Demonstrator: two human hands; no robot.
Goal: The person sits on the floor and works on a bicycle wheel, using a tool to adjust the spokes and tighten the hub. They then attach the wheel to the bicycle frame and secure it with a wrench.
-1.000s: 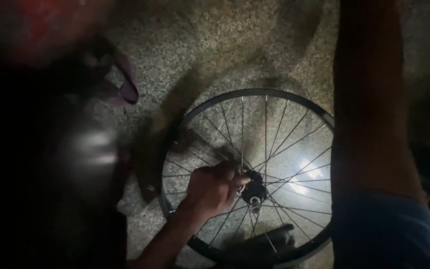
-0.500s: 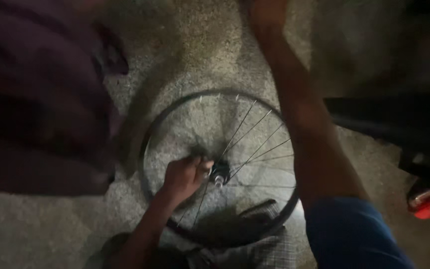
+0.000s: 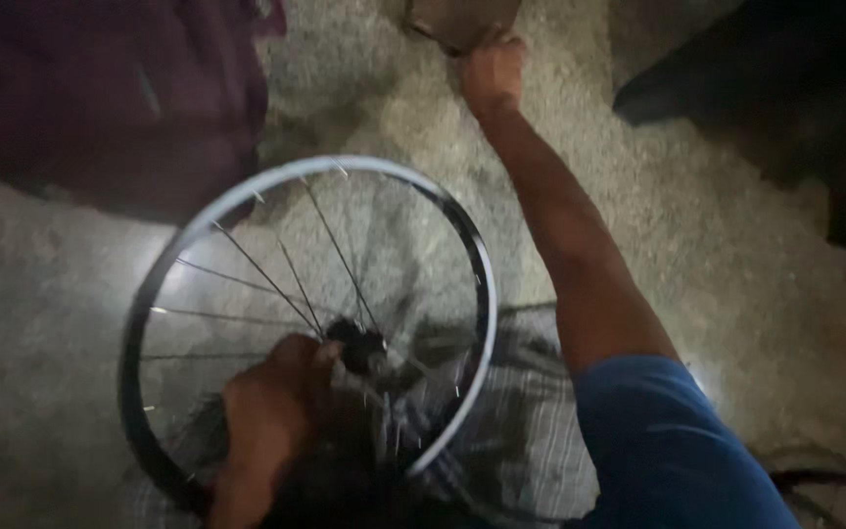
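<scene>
- Where the light falls, the floor [image 3: 697,225] is pale, speckled and grainy, like terrazzo or rough concrete, with a bright patch of glare just left of the wheel [image 3: 307,323]; the room around it is dim and the whole view is motion-blurred.
- That wheel, a bare spoked bicycle rim with no tyre, stands tilted over the floor in the lower middle of the view, its dark hub [image 3: 359,348] near its centre and thin spokes fanning up and left from it.
- At the hub, the left hand [image 3: 271,407] comes up from below the wheel, its fingers [image 3: 320,355] curled together against the hub; whether they pinch anything there I cannot tell.
- Far above the wheel, the right hand [image 3: 492,73] stretches out on a bare arm from a blue sleeve [image 3: 663,451], fingers folded shut on the edge of a brown cardboard-like piece [image 3: 462,20] at the top edge.
- Left of the wheel and above it sits a dark maroon cloth mass [image 3: 110,93].
- Right of the wheel, well apart, a black bulky shape [image 3: 785,88] fills the upper corner.
- Below the wheel lies checked grey fabric [image 3: 531,451].
</scene>
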